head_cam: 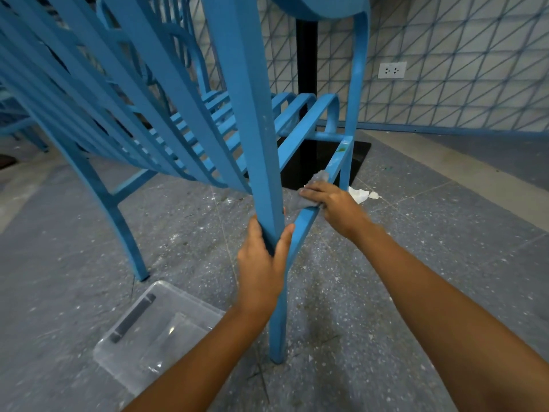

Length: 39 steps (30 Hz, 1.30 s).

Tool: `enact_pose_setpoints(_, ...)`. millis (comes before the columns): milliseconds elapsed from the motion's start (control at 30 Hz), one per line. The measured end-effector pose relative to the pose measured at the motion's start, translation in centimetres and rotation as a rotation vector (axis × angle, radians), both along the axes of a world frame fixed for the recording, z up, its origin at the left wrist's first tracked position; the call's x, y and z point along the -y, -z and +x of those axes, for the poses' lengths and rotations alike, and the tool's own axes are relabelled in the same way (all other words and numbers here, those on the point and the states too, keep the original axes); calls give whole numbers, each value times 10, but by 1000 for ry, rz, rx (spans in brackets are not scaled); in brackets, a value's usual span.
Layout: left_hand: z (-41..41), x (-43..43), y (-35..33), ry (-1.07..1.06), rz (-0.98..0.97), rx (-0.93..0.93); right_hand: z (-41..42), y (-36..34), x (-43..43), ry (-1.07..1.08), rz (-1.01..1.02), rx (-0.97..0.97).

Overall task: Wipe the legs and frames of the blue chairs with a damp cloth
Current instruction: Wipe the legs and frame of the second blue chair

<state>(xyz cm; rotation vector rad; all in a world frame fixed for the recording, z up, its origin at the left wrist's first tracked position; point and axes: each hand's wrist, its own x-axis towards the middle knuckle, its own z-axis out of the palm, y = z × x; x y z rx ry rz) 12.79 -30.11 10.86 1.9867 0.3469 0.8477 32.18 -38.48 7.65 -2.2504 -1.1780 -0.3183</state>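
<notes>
Grey speckled terrazzo floor (416, 292) meeting a white tiled wall (460, 55)

Blue diagonal lines cross the wall; a white double power socket (391, 70) sits on it; a black square-based table post (306, 55) stands nearby; a clear plastic tub (154, 334) rests on the floor.

The left hand (263, 260) grips the blue chair's front leg (252, 120). The right hand (332, 203) presses a grey cloth (300, 200) onto the side rail (329, 173); a clear plastic tub (154, 334) sits on the floor (416, 233).

We are in what looks like a café or canteen: matching blue chairs (166, 93) crowd a speckled terrazzo floor (401, 263), beside a black table pedestal (306, 55), a tiled wall (460, 40) and a socket (391, 70).
</notes>
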Motion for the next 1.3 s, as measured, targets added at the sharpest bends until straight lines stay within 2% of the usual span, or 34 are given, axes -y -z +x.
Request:
enact_pose_setpoints(400,-1,2,-6,21,-14,-43,34,-5,-3,59,-82,-49)
enact_pose_setpoints(633,-1,7,-10,40,-63,5,30,-8,-1,94,145,-29)
enact_pose_setpoints(800,0,6,-7,33,-66,14,31,-2,3,32,82,-17)
enact_pose_setpoints(1300,-3,8,-14,16,-78,-68,56,0,1,34,6,-26)
